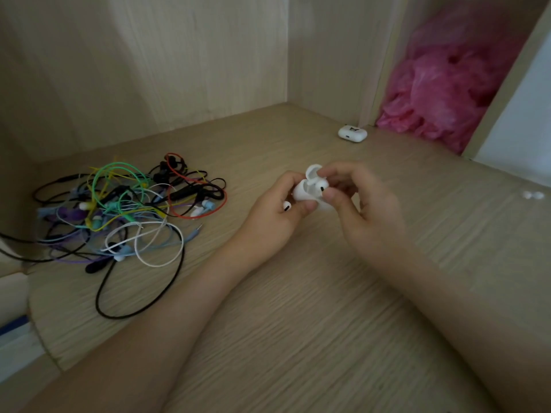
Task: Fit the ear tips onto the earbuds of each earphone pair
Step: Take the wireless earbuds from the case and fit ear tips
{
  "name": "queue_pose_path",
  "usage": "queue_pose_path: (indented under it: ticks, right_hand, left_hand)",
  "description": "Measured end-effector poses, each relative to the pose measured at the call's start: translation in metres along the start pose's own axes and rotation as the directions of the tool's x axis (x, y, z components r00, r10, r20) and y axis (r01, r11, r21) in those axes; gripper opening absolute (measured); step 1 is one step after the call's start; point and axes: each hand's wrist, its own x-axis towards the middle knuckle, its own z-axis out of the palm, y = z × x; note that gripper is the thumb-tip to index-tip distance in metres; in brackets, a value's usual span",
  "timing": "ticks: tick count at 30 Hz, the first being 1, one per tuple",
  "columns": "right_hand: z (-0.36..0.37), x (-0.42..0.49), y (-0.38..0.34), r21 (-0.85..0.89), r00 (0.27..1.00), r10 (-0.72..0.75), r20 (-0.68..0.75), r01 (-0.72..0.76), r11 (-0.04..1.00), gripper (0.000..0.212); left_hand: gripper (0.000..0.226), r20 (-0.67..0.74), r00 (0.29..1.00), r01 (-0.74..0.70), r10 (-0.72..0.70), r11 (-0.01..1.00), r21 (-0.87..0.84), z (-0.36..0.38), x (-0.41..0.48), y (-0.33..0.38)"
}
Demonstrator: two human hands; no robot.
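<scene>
Right now: both hands meet just above the table (298, 323).
Left hand (277, 213): its grip curls round the white case (302, 192), which has its lid up; a spare earbud (286, 207) peeks out by the thumb.
Right hand (357, 201): its grip pinches the held earbud (322, 186) right at the mouth of the case.
Ear tips (533, 195): two small, blurry white ones on the table, far right, well apart from the hands.
Wired earphones (119, 210): a tangled pile of many colours on the left.
Other case (352, 133): white, shut, near the pink bag (441, 93).
</scene>
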Motion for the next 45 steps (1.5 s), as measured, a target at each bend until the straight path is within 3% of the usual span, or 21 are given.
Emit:
queue_pose_path:
  ticks: [10, 14, 17, 19, 22, 25, 29, 32, 36, 40, 42, 45]
  right_hand:
    - [0.001, 0.002, 0.007, -0.184, 0.992, -0.127, 0.006, 0.126, 0.975, 0.018]
    - [0.001, 0.002, 0.009, -0.202, 0.994, -0.096, -0.053, 0.083, 0.976, 0.019]
    - [0.000, 0.002, 0.012, -0.256, 0.989, -0.126, -0.072, 0.104, 0.961, 0.014]
    - [0.001, 0.001, 0.011, -0.267, 0.988, -0.138, -0.071, 0.115, 0.957, 0.018]
    - [0.005, -0.002, 0.010, -0.251, 0.986, -0.166, -0.015, 0.157, 0.955, 0.019]
    - [0.013, -0.005, 0.009, -0.231, 0.981, -0.178, 0.083, 0.192, 0.954, 0.029]
    - [0.023, -0.007, 0.006, -0.239, 0.980, -0.158, 0.120, 0.183, 0.953, 0.038]
    - [0.025, -0.006, 0.007, -0.290, 0.985, -0.158, 0.071, 0.172, 0.941, 0.030]
    - [0.022, -0.008, 0.007, -0.277, 0.989, -0.123, 0.084, 0.142, 0.950, 0.023]
    - [0.016, -0.007, 0.005, -0.129, 0.998, -0.056, -0.014, 0.054, 0.990, 0.016]
    - [0.012, -0.005, 0.002, -0.063, 0.993, -0.003, -0.120, -0.005, 0.998, 0.018]
    - [0.008, -0.001, -0.003, -0.006, 0.971, 0.055, -0.231, -0.058, 0.998, 0.022]
  left_hand:
    - [0.018, 0.035, 0.999, 0.007, -0.006, 1.000, -0.012, 0.000, 0.000, 0.001]
    - [0.014, 0.051, 0.998, 0.030, -0.029, 0.999, -0.023, 0.000, -0.001, 0.002]
    - [0.014, 0.014, 0.999, 0.043, -0.043, 0.999, -0.029, 0.000, 0.000, 0.001]
    - [0.011, -0.036, 0.992, 0.121, -0.124, 0.989, -0.088, 0.000, 0.000, 0.002]
    - [0.006, -0.029, 0.941, 0.295, -0.338, 0.856, -0.424, 0.000, 0.002, 0.006]
    - [0.036, 0.059, 0.888, 0.377, -0.457, 0.647, -0.662, 0.000, 0.006, 0.012]
    - [0.083, 0.246, 0.871, 0.459, -0.425, 0.523, -0.718, 0.005, 0.004, 0.018]
    - [0.083, 0.299, 0.864, 0.479, -0.405, 0.481, -0.734, 0.008, 0.004, 0.019]
    - [0.042, 0.217, 0.877, 0.438, -0.429, 0.530, -0.726, 0.011, 0.003, 0.016]
    - [0.036, 0.074, 0.880, 0.346, -0.468, 0.526, -0.777, 0.007, 0.007, 0.014]
    - [0.034, -0.020, 0.889, 0.315, -0.457, 0.643, -0.698, 0.009, 0.008, 0.013]
    - [0.022, -0.167, 0.915, 0.270, -0.368, 0.864, -0.424, 0.012, 0.005, 0.009]
